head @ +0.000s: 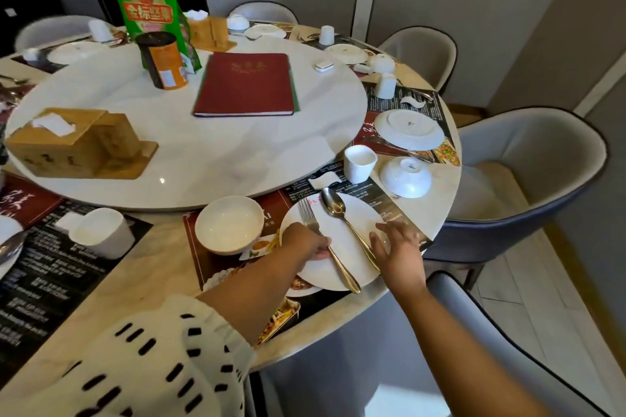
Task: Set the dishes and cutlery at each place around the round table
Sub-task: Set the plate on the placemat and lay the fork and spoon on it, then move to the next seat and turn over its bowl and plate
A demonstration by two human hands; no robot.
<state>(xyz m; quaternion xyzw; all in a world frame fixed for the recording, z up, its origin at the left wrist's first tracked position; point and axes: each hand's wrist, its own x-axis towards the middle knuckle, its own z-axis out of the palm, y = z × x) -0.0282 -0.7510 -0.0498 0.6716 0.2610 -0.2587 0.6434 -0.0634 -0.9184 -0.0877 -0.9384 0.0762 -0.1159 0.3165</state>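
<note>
bowl point(229, 224) beside plate point(342, 237); cup point(360, 163), upturned bowl point(405, 176) beyond

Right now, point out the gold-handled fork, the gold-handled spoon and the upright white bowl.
Gold-handled fork point(305, 210), head view, its tines.
Gold-handled spoon point(333, 205), head view, its bowl.
Upright white bowl point(230, 223), head view, its inside.

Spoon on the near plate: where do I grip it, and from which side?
Pinch the spoon by its handle near the tail end, coming from the right with the right hand. The handle slants toward that hand at the plate's near-right rim, while the fork and left hand crowd the other side.
</note>
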